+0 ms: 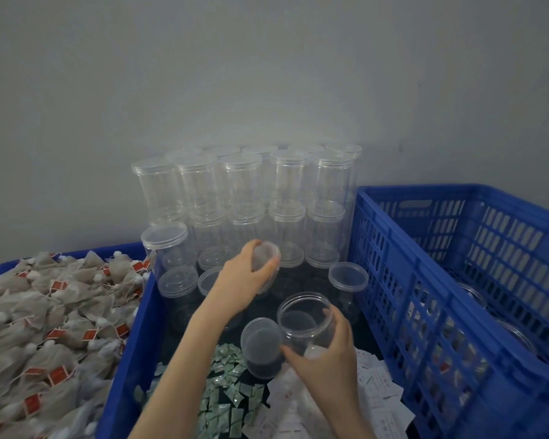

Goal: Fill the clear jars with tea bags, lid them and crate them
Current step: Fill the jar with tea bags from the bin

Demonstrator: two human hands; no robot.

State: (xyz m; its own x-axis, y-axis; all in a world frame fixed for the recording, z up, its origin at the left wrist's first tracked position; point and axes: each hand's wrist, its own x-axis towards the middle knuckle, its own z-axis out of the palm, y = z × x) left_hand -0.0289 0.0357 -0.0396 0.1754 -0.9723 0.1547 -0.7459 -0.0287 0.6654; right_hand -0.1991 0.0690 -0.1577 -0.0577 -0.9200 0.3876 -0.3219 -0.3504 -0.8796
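- Gripping an open clear plastic jar around its side wall, the right hand is tilting the jar's mouth up and toward the person, probably so it can take tea bags; fingers and thumb are curling round the wall.
- Reaching further back over the middle blue plastic bin, the left hand is pinching a round clear plastic lid between thumb and fingertips; whether that lid is coming off the jar under it is hard to tell through the blur.
- Standing just left of the held jar, inside the same bin, a second open clear jar is waiting beside the right hand.
- Piling up at the far end of the bin against the grey wall, stacked lidded clear jars are forming the empty stock, within easy reach.
- Lying in a heap left of the bin, beige mesh tea bags with red tags are sitting close, so filling needs only a short reach.
- Covering the near floor of the bin, small green sachets and white paper packets are lying loose.
- Standing right of the bin, a slatted blue plastic crate is holding what look like finished jars.
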